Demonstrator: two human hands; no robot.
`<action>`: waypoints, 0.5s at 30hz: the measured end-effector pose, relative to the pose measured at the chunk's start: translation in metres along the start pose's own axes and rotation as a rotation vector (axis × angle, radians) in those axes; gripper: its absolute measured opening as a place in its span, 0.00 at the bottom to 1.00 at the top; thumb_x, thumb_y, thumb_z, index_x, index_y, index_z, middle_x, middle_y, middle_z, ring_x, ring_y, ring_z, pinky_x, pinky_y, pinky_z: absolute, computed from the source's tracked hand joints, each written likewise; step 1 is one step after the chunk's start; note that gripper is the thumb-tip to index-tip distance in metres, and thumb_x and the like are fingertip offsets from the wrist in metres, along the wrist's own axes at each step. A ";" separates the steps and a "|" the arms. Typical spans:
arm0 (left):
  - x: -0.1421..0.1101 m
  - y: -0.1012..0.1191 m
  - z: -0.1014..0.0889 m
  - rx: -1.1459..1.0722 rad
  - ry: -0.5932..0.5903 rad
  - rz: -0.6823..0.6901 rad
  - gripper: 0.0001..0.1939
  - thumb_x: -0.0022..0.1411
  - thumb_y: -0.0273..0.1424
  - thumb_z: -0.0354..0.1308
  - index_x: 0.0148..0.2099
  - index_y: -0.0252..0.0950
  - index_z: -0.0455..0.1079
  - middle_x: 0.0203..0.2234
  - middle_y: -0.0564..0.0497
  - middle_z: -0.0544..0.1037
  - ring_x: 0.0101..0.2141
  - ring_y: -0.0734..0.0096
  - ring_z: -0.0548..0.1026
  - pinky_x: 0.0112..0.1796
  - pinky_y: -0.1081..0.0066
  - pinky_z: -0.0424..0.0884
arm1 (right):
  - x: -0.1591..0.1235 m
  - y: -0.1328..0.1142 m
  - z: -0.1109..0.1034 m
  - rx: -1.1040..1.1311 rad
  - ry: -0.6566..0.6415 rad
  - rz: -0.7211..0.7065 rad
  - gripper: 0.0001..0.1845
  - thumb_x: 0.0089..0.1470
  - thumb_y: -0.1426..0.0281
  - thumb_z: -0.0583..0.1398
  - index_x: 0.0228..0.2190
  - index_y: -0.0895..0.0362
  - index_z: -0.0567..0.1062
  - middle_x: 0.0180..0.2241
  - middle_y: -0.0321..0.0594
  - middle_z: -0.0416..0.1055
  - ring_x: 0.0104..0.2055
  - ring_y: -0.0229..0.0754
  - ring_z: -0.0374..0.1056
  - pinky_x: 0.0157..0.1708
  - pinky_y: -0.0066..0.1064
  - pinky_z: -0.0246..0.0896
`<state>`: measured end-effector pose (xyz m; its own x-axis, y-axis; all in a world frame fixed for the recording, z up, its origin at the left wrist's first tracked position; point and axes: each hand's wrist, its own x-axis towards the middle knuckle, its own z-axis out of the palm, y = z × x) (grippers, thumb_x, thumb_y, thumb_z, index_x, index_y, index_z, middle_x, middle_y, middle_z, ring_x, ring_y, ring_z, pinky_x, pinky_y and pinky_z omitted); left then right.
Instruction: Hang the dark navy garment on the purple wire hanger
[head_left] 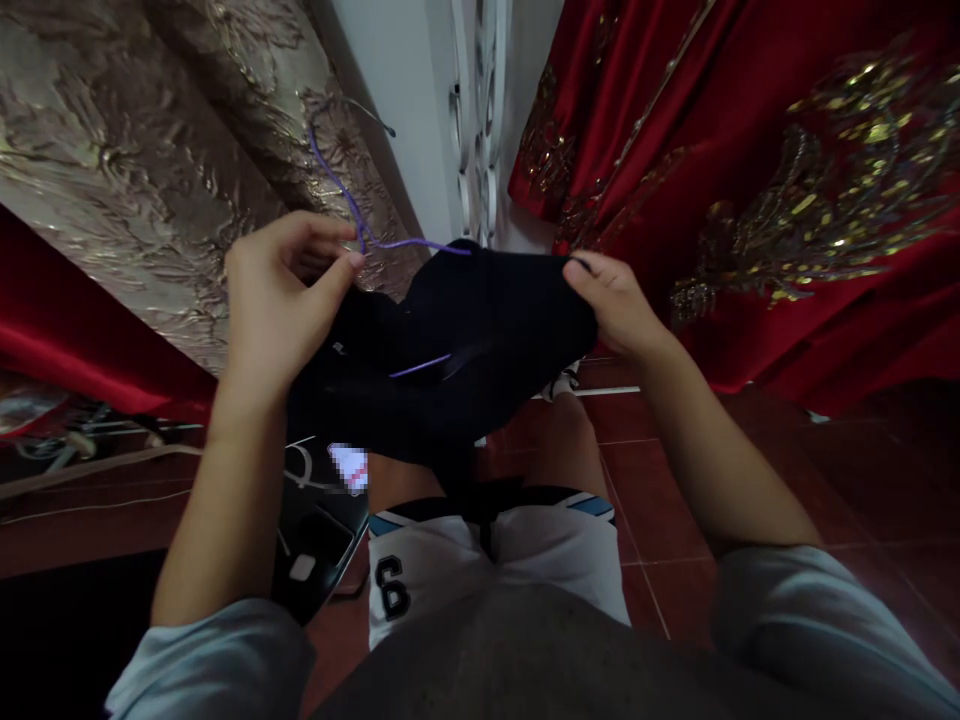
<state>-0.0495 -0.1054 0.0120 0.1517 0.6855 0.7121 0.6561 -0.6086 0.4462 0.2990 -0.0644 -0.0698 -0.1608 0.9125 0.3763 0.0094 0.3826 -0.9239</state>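
A dark navy or black garment (480, 330) is stretched between my two hands above my lap. My right hand (615, 300) grips its upper right edge, thumb on top and fingers behind the fabric. With thumb and fingertips together, my left hand (292, 290) pinches a thin purple cord (412, 243) near the garment's left side. One stretch of the cord runs to the garment's top edge, and a loose end hangs up and away to the left. Lower on the fabric a short purple length (420, 366) shows. Whether my left fingers also hold cloth is hidden.
Beige embossed fabric (172, 150) hangs at the left and red sequined fabric (735, 200) at the right. Between them stands white metalwork (478, 120). A black surface with a small white object (302, 567) lies low on the left. Red tiles (660, 480) cover the floor.
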 end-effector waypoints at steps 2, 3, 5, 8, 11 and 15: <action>-0.002 -0.005 0.016 0.048 0.194 0.082 0.16 0.68 0.39 0.63 0.53 0.33 0.75 0.41 0.46 0.79 0.40 0.66 0.76 0.42 0.65 0.74 | 0.016 -0.008 -0.001 0.127 0.172 -0.045 0.22 0.54 0.46 0.64 0.36 0.52 0.73 0.30 0.36 0.71 0.38 0.41 0.71 0.35 0.33 0.67; -0.005 -0.005 0.024 0.060 0.282 0.129 0.17 0.70 0.39 0.60 0.53 0.33 0.75 0.43 0.45 0.78 0.42 0.65 0.75 0.44 0.63 0.74 | 0.026 -0.011 -0.002 0.162 0.229 -0.063 0.22 0.54 0.46 0.64 0.37 0.51 0.73 0.33 0.37 0.73 0.43 0.43 0.71 0.39 0.35 0.69; -0.015 0.000 0.036 0.071 0.421 0.208 0.15 0.74 0.38 0.54 0.53 0.33 0.73 0.42 0.46 0.76 0.41 0.66 0.75 0.44 0.64 0.73 | 0.044 -0.018 -0.005 0.186 0.296 -0.074 0.21 0.55 0.46 0.63 0.39 0.49 0.72 0.38 0.40 0.76 0.53 0.46 0.69 0.48 0.40 0.69; -0.038 0.010 0.052 0.105 0.304 0.251 0.13 0.74 0.32 0.51 0.55 0.37 0.72 0.42 0.48 0.78 0.33 0.72 0.74 0.37 0.70 0.72 | 0.054 -0.025 -0.011 0.184 0.400 -0.084 0.20 0.55 0.46 0.63 0.37 0.47 0.71 0.45 0.41 0.77 0.61 0.48 0.65 0.55 0.45 0.66; -0.060 0.015 0.073 0.152 -0.147 0.183 0.26 0.72 0.28 0.52 0.69 0.43 0.61 0.44 0.50 0.79 0.30 0.73 0.75 0.34 0.73 0.72 | 0.035 -0.028 -0.016 0.174 0.468 -0.105 0.17 0.54 0.47 0.63 0.37 0.45 0.73 0.49 0.39 0.77 0.60 0.50 0.66 0.56 0.47 0.67; -0.081 0.014 0.106 0.186 -0.443 0.041 0.38 0.69 0.27 0.52 0.76 0.45 0.44 0.49 0.45 0.76 0.42 0.62 0.78 0.40 0.66 0.77 | -0.005 -0.029 -0.017 0.178 0.515 -0.078 0.19 0.54 0.47 0.63 0.36 0.48 0.74 0.44 0.41 0.78 0.55 0.51 0.72 0.49 0.46 0.72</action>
<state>0.0257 -0.1272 -0.0969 0.4540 0.7913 0.4095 0.7580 -0.5846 0.2893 0.3167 -0.0776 -0.0442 0.3504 0.8523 0.3884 -0.1577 0.4625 -0.8725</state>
